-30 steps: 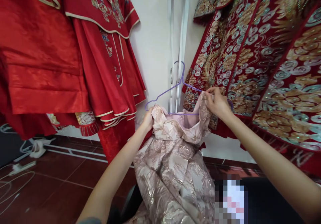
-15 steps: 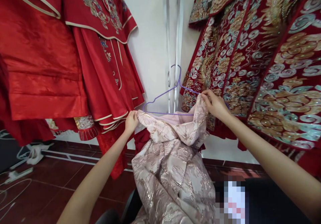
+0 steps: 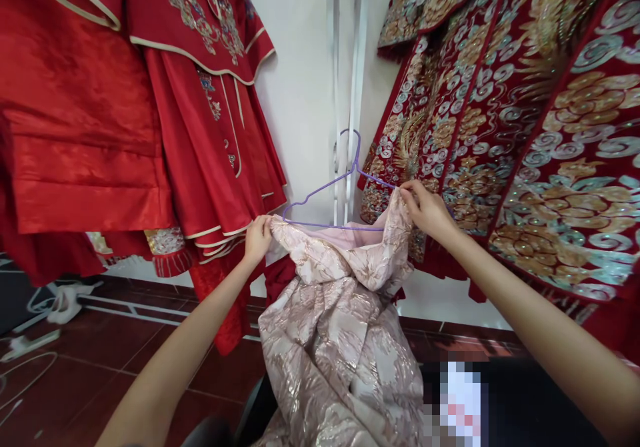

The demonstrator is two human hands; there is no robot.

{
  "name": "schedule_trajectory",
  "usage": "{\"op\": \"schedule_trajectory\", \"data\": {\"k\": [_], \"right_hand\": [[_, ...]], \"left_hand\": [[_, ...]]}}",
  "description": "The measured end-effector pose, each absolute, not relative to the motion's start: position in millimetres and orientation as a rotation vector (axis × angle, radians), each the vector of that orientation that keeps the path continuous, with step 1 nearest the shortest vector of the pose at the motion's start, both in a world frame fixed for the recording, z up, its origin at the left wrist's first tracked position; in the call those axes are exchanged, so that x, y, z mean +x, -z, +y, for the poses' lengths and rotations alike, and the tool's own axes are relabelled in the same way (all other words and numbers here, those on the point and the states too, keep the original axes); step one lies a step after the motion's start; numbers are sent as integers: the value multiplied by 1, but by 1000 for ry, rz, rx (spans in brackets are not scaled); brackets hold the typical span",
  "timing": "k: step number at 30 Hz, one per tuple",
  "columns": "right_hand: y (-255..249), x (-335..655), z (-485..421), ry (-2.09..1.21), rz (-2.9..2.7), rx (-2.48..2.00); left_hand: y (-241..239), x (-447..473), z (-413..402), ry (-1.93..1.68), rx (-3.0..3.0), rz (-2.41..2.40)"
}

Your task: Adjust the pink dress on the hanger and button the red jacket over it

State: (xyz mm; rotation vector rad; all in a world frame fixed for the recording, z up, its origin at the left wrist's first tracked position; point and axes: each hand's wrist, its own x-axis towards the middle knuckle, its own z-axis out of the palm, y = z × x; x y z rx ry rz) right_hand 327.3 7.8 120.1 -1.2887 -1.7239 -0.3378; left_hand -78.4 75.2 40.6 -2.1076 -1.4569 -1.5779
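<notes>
A pale pink dress (image 3: pixel 345 327) with a shiny gold pattern hangs down in front of me, its lower part bunched near my lap. My left hand (image 3: pixel 259 239) pinches its upper left corner. At the upper right corner, my right hand (image 3: pixel 425 208) is closed on the dress fabric beside the hanger's arm. A purple hanger (image 3: pixel 320 185) sits at the neckline, its hook pointing up; its right end is hidden behind the fabric and my right hand. The pink lining shows below the hanger's bottom bar.
Red garments (image 3: pixel 200 133) with cream trim hang at left. Heavily embroidered red garments (image 3: pixel 500 140) hang at right. White rack poles (image 3: pixel 357 60) stand by the wall between them. A white shoe (image 3: pixel 65 303) and cables lie near a low rail on the tiled floor (image 3: pixel 115 347).
The view has shifted slightly. Both hands keep their grip on the dress, and the dress and hanger look almost the same, a touch further left in view.
</notes>
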Motion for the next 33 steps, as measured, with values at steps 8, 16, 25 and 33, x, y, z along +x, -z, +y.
{"op": "schedule_trajectory", "data": {"k": [8, 16, 25, 33], "right_hand": [[-115, 326, 13, 258, -1751, -1310], [-123, 328, -1, 427, -1775, -1169], [27, 346, -82, 310, -1487, -1266], [71, 355, -19, -623, -1448, -1335]], "left_hand": [[-99, -28, 85, 1453, -2256, -1194], [-94, -25, 90, 1195, -2428, -1461], [-21, -104, 68, 1075, -2673, -1761], [18, -150, 58, 836, -2771, -1852]]}}
